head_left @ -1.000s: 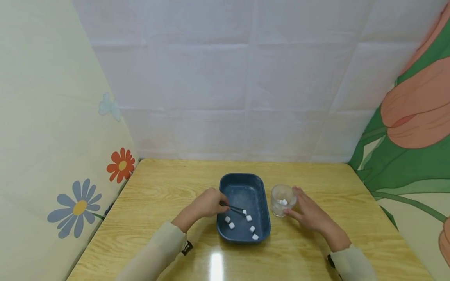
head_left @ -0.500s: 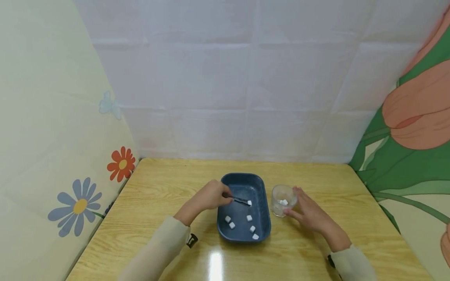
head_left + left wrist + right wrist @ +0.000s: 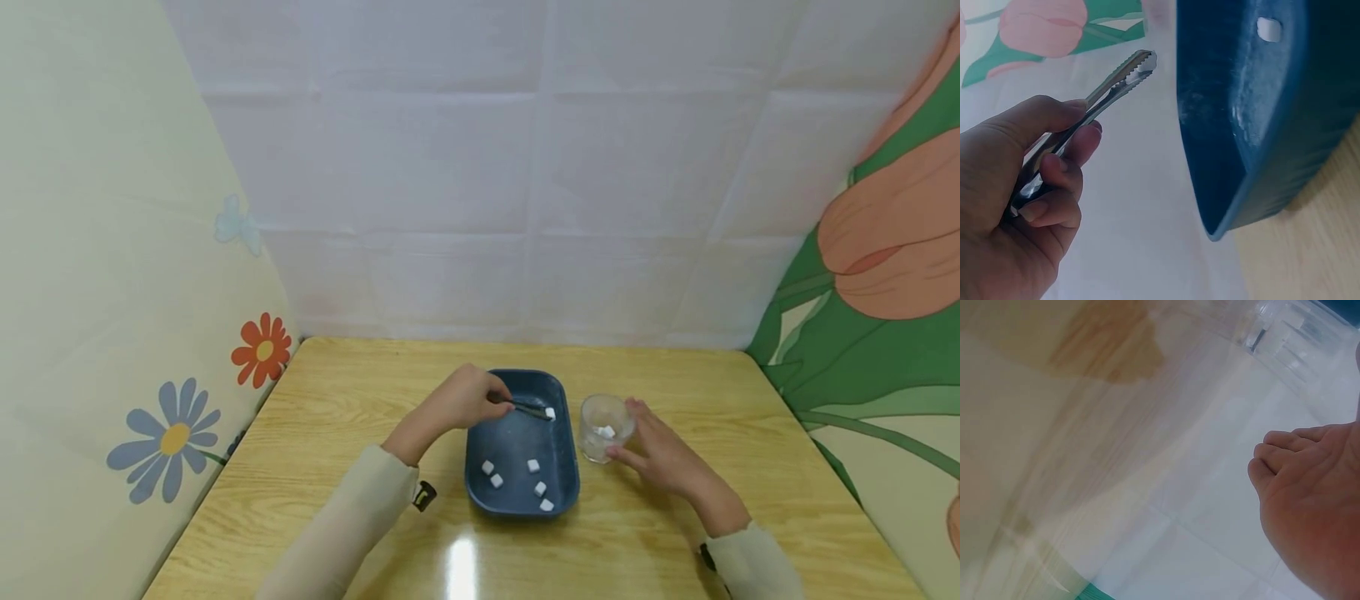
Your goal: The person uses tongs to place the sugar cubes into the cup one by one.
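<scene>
My left hand [image 3: 468,398] holds small metal tongs [image 3: 1100,103], thumb on one side and fingers curled on the other. Between the serrated tips of the tongs is a white sugar cube [image 3: 550,413], raised over the far part of a dark blue tray [image 3: 517,506]. Several more sugar cubes [image 3: 533,466] lie on the tray's near floor. Right of the tray stands a clear glass [image 3: 597,450] with white cubes inside. My right hand [image 3: 663,450] holds the glass from its right side, thumb in front and fingers behind. In the right wrist view its fingertips' contact is hidden.
The wooden table [image 3: 360,383] bears the tray and glass close together, a narrow gap between them. A white cloth [image 3: 420,167] hangs behind the table's back edge. Flower-printed sheets [image 3: 172,442] stand at the left and right.
My left hand has moved away from me and to the right, carrying the tongs with the cube lifted from among the others. The right hand and glass have stayed in place.
</scene>
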Available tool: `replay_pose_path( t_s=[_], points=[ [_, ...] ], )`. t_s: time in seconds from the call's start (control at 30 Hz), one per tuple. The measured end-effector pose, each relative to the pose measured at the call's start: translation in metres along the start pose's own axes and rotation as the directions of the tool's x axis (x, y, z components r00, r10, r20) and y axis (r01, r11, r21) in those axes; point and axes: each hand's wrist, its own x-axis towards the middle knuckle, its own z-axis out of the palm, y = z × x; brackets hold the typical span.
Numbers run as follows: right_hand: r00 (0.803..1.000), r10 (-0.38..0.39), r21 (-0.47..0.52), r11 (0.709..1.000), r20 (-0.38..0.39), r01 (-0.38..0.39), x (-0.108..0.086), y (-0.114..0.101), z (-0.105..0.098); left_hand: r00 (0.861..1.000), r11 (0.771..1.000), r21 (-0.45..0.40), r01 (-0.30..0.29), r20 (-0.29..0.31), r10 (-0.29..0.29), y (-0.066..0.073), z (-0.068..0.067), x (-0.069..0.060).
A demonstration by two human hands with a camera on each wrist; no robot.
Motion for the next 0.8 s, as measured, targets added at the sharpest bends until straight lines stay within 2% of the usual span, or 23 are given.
replay_pose_path(
  t_s=[0.13, 0.37, 0.8],
  points=[
    [1.000, 0.006, -0.001, 1.000, -0.001, -0.006, -0.001, -0.002, 0.001, 1.000, 1.000, 0.013, -0.007, 0.003, 0.007, 0.008, -0.003, 0.009],
    [0.999, -0.040, 0.016, 0.999, -0.028, 0.041, -0.003, -0.001, 0.002, 1.000, 1.000, 0.002, -0.025, 0.010, 0.025, 0.020, -0.006, 0.022],
    [0.998, -0.052, 0.015, 0.999, -0.035, 0.053, -0.002, -0.002, 0.001, 0.998, 0.997, -0.046, -0.064, -0.003, 0.064, 0.031, 0.002, 0.040]
  ],
)
